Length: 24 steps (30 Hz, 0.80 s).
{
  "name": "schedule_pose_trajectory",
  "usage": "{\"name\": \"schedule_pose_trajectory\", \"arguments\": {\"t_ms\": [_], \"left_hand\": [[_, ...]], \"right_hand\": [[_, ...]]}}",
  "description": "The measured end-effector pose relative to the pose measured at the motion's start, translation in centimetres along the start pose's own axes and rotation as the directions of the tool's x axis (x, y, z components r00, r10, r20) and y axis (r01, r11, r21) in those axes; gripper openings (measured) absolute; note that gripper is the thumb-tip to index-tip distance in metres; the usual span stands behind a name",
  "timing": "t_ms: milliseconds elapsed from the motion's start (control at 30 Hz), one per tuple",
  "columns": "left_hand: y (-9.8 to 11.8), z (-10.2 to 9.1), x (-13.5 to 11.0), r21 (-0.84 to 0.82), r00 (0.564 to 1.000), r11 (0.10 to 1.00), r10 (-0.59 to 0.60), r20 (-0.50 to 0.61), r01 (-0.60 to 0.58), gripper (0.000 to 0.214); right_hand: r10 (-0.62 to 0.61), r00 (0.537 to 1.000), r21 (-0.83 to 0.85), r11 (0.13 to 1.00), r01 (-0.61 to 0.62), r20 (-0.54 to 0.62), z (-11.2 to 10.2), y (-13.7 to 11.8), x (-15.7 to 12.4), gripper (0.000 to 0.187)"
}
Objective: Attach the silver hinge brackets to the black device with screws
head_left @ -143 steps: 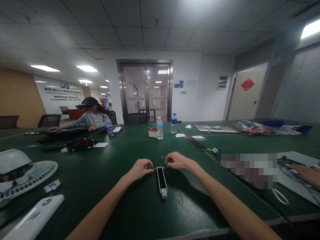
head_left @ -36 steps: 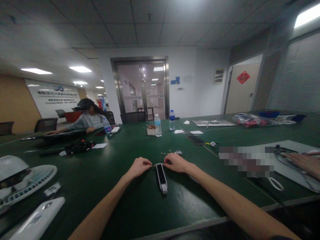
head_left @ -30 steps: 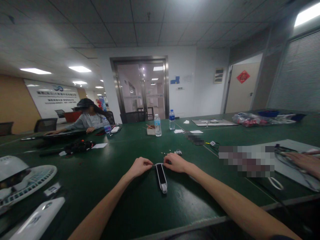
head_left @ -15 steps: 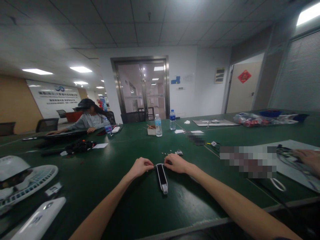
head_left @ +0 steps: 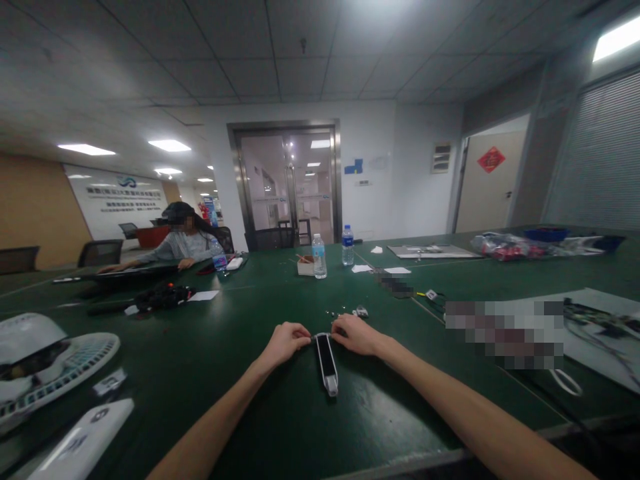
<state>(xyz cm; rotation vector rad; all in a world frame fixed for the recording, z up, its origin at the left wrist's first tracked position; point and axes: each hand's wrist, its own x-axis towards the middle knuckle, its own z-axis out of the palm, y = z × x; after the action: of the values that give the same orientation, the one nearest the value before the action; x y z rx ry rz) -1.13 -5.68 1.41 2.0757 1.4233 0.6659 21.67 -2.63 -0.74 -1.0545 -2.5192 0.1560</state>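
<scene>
A long, narrow device with a white frame and a black face lies on the green table in front of me, its tapered end towards me. At its far left corner, my left hand is closed, thumb and forefinger pinched on the edge. My right hand holds the far right corner with curled fingers. What exactly lies between the fingertips is too small to make out. Just beyond my right hand are several tiny loose parts and a small whitish piece.
Two water bottles and a small box stand farther back. On the left are a white fan-like housing and a white panel. A white board bears a circuit board at right. A person sits across.
The view has shifted slightly, so everything sits a little lower. Another person's hand over the circuit board at right has left the view. My hands keep their places at the device.
</scene>
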Motion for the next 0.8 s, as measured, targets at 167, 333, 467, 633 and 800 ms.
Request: {"name": "schedule_pose_trajectory", "arguments": {"t_ms": [167, 333, 467, 633, 800], "left_hand": [[-0.20, -0.07, 0.07, 0.013, 1.000, 1.000, 0.005, 0.007, -0.005, 0.031], [0.12, -0.02, -0.03, 0.040, 1.000, 0.999, 0.001, 0.005, -0.002, 0.031], [0.54, -0.05, -0.29, 0.043, 1.000, 0.999, -0.006, 0.012, 0.006, 0.031], [0.57, 0.07, -0.32, 0.029, 1.000, 1.000, -0.005, 0.003, 0.005, 0.031], [0.01, 0.50, 0.02, 0.024, 1.000, 1.000, 0.012, -0.010, -0.012, 0.035]], "right_hand": [[0.013, 1.000, 0.011, 1.000, -0.013, 0.007, 0.11, 0.05, -0.03, 0.019], [0.003, 1.000, 0.007, 1.000, -0.003, -0.007, 0.37, 0.22, -0.01, 0.018], [0.002, 1.000, 0.022, 1.000, -0.002, -0.007, 0.42, 0.36, 0.00, 0.019], [0.012, 1.000, 0.007, 1.000, -0.012, -0.003, 0.30, 0.29, -0.06, 0.020], [-0.004, 1.000, -0.026, 1.000, 0.004, 0.021, 0.03, 0.00, -0.12, 0.019]]}}
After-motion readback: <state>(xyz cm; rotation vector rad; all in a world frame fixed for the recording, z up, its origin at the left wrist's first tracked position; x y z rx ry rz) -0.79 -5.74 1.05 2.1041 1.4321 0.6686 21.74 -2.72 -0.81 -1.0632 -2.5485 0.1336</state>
